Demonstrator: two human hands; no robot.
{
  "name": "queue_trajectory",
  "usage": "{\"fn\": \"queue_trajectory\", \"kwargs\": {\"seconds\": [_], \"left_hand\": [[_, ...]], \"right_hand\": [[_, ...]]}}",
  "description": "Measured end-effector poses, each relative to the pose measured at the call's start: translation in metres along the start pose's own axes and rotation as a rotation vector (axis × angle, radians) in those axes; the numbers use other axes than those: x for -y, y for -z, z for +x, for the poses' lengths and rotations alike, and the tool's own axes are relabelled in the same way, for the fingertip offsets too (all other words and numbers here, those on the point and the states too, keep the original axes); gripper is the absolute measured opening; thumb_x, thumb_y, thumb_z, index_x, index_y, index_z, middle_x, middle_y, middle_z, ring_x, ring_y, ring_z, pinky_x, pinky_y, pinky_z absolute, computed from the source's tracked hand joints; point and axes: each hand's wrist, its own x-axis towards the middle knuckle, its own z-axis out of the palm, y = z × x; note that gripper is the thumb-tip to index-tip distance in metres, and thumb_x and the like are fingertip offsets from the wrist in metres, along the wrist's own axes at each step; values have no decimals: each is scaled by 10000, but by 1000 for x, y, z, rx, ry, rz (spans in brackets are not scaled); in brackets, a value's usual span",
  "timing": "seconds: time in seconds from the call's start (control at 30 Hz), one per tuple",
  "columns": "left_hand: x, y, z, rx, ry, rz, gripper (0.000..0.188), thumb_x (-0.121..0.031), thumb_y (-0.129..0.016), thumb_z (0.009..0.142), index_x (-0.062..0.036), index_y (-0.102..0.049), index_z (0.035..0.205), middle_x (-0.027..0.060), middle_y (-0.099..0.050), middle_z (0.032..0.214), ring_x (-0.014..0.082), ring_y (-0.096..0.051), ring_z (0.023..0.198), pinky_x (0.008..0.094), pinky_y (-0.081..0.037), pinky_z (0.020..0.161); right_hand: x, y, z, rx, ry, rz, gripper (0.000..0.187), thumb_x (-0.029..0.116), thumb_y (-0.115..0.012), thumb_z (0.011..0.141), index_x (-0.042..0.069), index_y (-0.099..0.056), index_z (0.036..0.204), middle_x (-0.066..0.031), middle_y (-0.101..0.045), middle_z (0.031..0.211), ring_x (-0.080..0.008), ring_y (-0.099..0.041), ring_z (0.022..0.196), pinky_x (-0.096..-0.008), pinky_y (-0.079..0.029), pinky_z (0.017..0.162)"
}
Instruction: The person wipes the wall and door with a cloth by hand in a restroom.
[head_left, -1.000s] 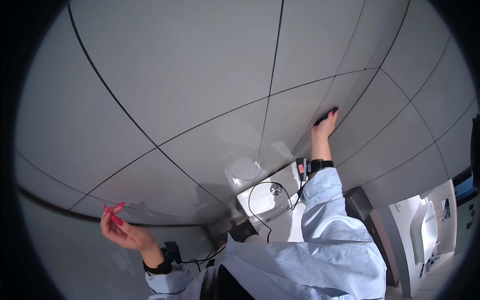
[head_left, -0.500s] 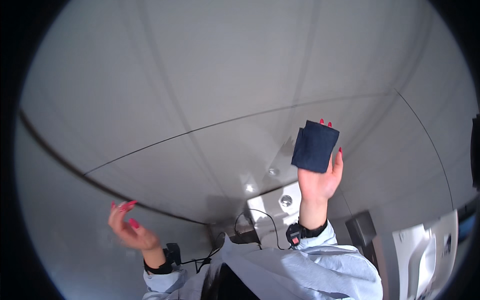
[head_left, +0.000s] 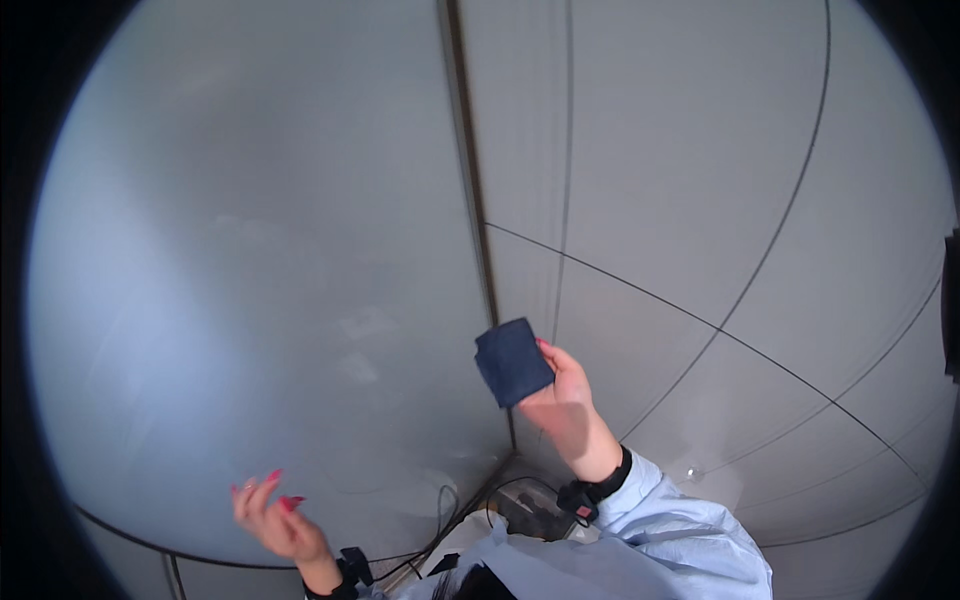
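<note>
A folded dark blue cloth lies over the palm and fingers of my right hand. It is a flat, square pad, and most of the fingers are hidden behind it. The thumb shows at its right side, and the hand is raised near a corner where a dark vertical strip runs down. My left hand is lower, at the left, in front of the frosted panel. It is empty, with its fingers loosely bent and apart. Both wrists carry black bands.
A large frosted panel fills the left side. Grey wall panels with dark seams fill the right, past the dark vertical strip. Black cables run between my wrists near my body.
The view has turned to the left, bringing the frosted panel and the corner strip into the middle. The cloth in my right hand now sits lower and further left in view; my left hand stays empty.
</note>
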Motion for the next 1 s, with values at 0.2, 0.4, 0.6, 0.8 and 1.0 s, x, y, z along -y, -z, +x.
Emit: {"fn": "queue_trajectory", "kwargs": {"seconds": [0.2, 0.4, 0.6, 0.8, 1.0], "left_hand": [[75, 66, -28, -371, 233, 256, 454, -333, -503, 1016, 9, -506, 1315, 181, -414, 1483, 351, -370, 1380, 479, -304, 1134], [115, 59, -22, -493, 493, 349, 677, -380, -566, 982, -39, -303, 1504, 169, -256, 1580, 332, -268, 1453, 475, -268, 1162], [143, 84, 5, -503, 334, 680, 746, -422, -582, 966, -32, -260, 1514, 185, -271, 1559, 339, -312, 1422, 466, -301, 1144], [165, 115, 5, -558, 429, 292, 900, -449, -669, 910, 69, -206, 1483, 323, -231, 1507, 434, -343, 1353, 508, -294, 1117], [176, 106, -11, -580, 666, -114, 796, -409, -649, 936, 48, -250, 1451, 263, -377, 1398, 359, -448, 1228, 472, -378, 1043]], "right_hand": [[-18, -93, 33, 299, 850, -273, 474, 174, -347, 1017, -18, -369, 1450, -172, -445, 1466, -276, -435, 1352, -404, -322, 1156], [9, -200, 110, 293, 2108, -1466, 500, 6, -415, 963, -5, -361, 1460, -165, -359, 1524, -313, -314, 1429, -455, -194, 1171], [-3, -211, 142, 267, 1896, -1636, 607, 261, -426, 989, 31, -262, 1526, -159, -241, 1596, -379, -154, 1489, -531, -112, 1170], [-29, -117, 149, 238, 1745, -1723, 718, 381, -433, 983, 22, -170, 1547, -176, -157, 1619, -386, -96, 1500, -534, -86, 1167], [-59, -61, 147, 40, 1636, -1668, 803, 510, -389, 981, 7, -125, 1548, -195, -99, 1624, -413, -51, 1497, -537, -24, 1174]]}}
